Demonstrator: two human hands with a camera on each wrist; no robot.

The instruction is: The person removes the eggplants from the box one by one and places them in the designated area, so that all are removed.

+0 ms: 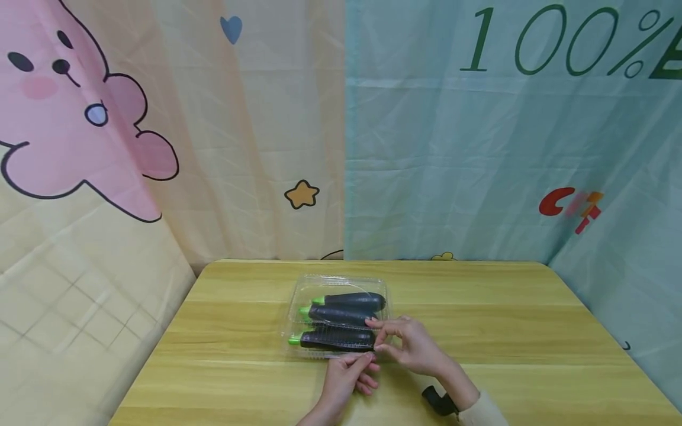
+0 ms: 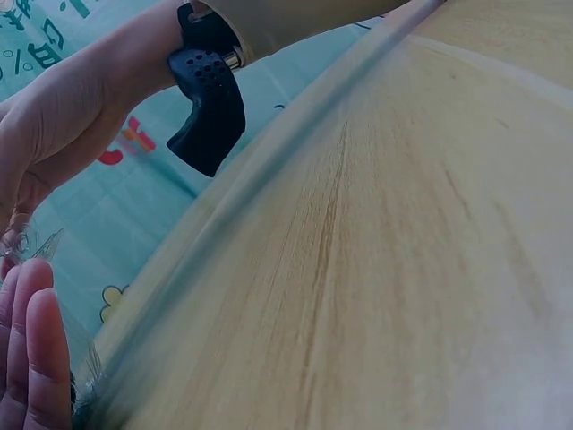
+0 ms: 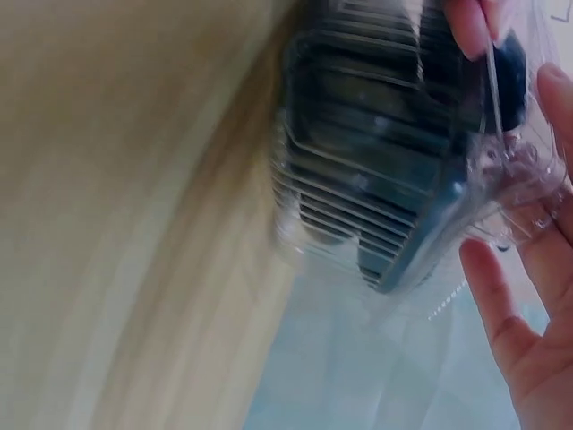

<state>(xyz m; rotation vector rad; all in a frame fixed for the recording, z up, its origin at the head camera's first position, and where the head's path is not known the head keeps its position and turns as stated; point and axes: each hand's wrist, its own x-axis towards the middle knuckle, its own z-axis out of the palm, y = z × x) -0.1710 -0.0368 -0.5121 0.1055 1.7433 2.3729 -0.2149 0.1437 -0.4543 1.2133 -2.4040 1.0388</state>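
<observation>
A clear plastic box [image 1: 346, 280] lies on the wood-grain surface [image 1: 506, 319], just below the middle of the head view, with dark eggplants [image 1: 346, 315] inside, their green ends toward the left of the frame. A strip of surface runs between the box and the far edge, and broader stretches of wood reach the slanting side edges at left and right.

Both hands meet at the box's lower right corner, close to each other. The left hand [image 1: 346, 376], at lower centre, pinches the near edge narrowly between thumb and finger, its other fingers loose and spread toward the right. The right hand [image 1: 412, 346] bends in from the lower right, its fingers curled to pinch the box's corner; whether the box is fully closed I cannot tell. A black wrist piece [image 1: 438, 400] sits beside the pale sleeve [image 1: 482, 411] at the lower right. Cream [image 1: 266, 118] and teal [image 1: 426, 148] curtains hang behind the far edge.
</observation>
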